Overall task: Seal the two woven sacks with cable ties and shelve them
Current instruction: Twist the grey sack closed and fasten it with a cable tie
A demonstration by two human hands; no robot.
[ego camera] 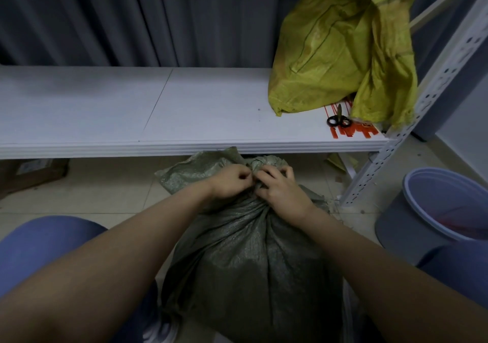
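A full grey-green woven sack (245, 258) stands on the floor between my knees, its mouth bunched into a neck. My left hand (229, 183) and my right hand (281, 187) both pinch that gathered neck, fingers closed on the fabric. No tie shows between the fingers. A yellow woven sack (340, 44) sits on the right end of the white shelf (132, 110), its mouth slack and open. Red cable ties (353, 131) lie on the shelf in front of it, under black-handled scissors (339, 121).
The perforated white shelf post (412, 121) rises at the right. A grey-blue bucket (433, 210) stands on the tiled floor beside it. A cardboard box (31, 173) lies under the shelf at left. Dark curtains hang behind the shelf.
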